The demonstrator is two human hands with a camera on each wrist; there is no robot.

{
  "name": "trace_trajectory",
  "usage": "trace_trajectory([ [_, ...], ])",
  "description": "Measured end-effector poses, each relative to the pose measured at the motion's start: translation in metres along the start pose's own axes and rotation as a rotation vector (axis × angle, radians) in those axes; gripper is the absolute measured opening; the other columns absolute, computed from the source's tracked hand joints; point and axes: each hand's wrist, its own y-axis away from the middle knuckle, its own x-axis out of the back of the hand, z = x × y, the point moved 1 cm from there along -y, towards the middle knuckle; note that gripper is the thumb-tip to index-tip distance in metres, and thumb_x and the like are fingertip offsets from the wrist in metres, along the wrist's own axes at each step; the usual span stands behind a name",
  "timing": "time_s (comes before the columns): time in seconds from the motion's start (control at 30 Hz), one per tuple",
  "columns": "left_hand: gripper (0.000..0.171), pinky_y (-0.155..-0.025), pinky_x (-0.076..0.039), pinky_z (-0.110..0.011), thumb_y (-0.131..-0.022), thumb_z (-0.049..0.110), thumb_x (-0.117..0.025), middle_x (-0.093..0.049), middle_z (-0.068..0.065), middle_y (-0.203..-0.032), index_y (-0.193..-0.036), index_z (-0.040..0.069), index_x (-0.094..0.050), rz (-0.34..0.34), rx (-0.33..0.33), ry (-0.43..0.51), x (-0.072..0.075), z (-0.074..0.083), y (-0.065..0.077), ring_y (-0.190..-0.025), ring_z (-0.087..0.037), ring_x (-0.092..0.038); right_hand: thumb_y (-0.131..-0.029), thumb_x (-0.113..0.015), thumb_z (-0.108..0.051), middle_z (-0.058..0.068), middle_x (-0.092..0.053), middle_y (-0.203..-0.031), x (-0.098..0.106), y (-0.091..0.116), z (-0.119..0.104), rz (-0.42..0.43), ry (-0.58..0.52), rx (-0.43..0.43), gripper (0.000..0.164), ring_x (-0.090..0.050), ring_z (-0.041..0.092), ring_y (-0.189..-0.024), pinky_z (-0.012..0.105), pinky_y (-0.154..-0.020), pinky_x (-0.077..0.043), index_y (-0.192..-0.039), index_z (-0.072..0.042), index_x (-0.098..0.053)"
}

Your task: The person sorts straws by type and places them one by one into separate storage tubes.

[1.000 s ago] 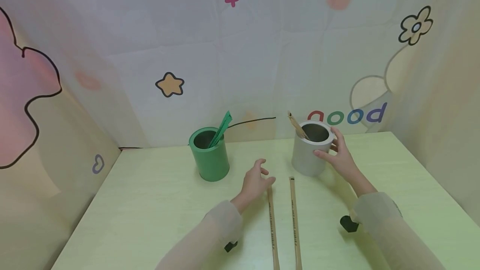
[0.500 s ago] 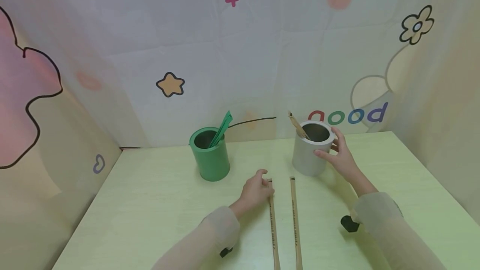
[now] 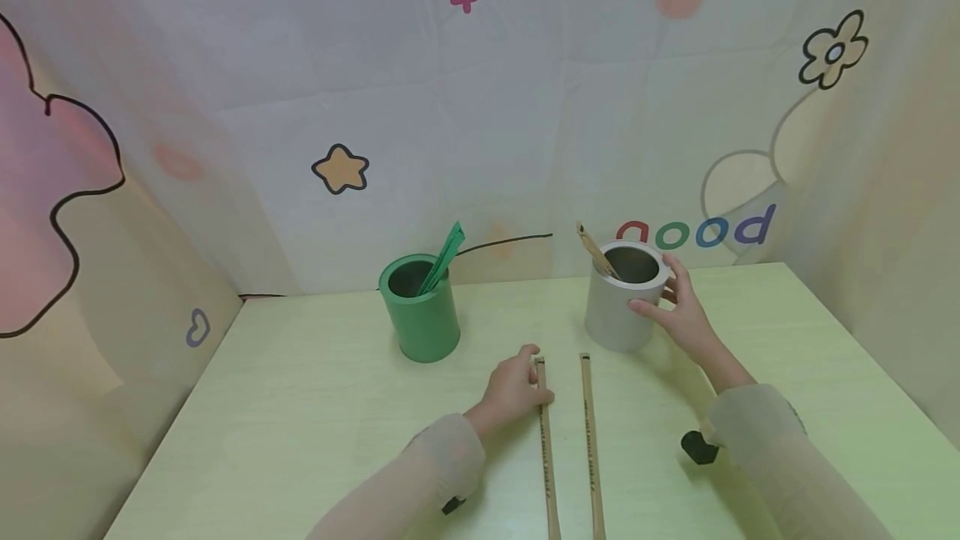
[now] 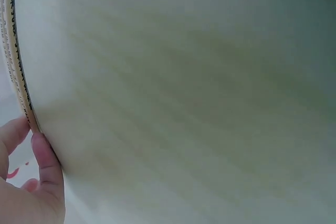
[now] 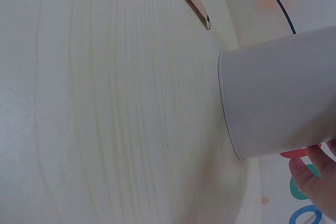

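In the head view my left hand [image 3: 513, 390] is at the far end of a long, thin tan paper-wrapped stick [image 3: 549, 465] lying on the table. The left wrist view shows its thumb and a finger pinching that wrapped stick [image 4: 18, 66], which has dark print along it. My right hand [image 3: 686, 317] grips the right side of a light grey cup [image 3: 617, 315], thumb on the near wall and fingers behind. A tan stick [image 3: 595, 252] leans inside this upright cup. Beside the pinched stick lies a second tan paper-wrapped stick [image 3: 591, 448], roughly parallel.
Back left on the pale wood-grain table [image 3: 300, 423] stands a green cup [image 3: 422, 323] with a green wrapped stick [image 3: 444, 257] leaning in it. A printed cloth backdrop [image 3: 390, 107] hangs behind the table and along both sides.
My left hand has come down and nearer to me, from above the left tan stick's far end to pinching it. My right hand and both cups have stayed put.
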Motion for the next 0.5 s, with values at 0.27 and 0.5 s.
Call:
trace_trajectory([
  [0.27,0.062,-0.052,-0.036,-0.019,-0.069,0.015,-0.074,-0.050,0.005,-0.062,-0.123,0.006,-0.043,0.005,-0.002,-0.045,-0.0001,0.0031,0.0001,-0.053,-0.007,-0.043,-0.083,-0.062,-0.024,0.022,-0.016,-0.144,-0.0004,-0.0004,-0.0011,0.001,0.004,-0.009,0.088,-0.025,0.044,-0.123,0.060,-0.093,-0.030,-0.142,-0.023,0.004],
  [0.5,0.049,-0.048,-0.036,-0.018,-0.069,0.011,-0.073,-0.056,0.003,-0.059,-0.112,0.004,-0.051,-0.004,0.040,-0.041,0.0012,0.0083,0.0017,-0.050,-0.007,-0.046,-0.083,-0.061,-0.023,0.023,-0.016,-0.143,0.0000,0.0013,-0.0046,0.000,0.005,-0.019,0.088,-0.025,0.044,-0.123,0.060,-0.093,-0.030,-0.142,-0.022,0.005],
])
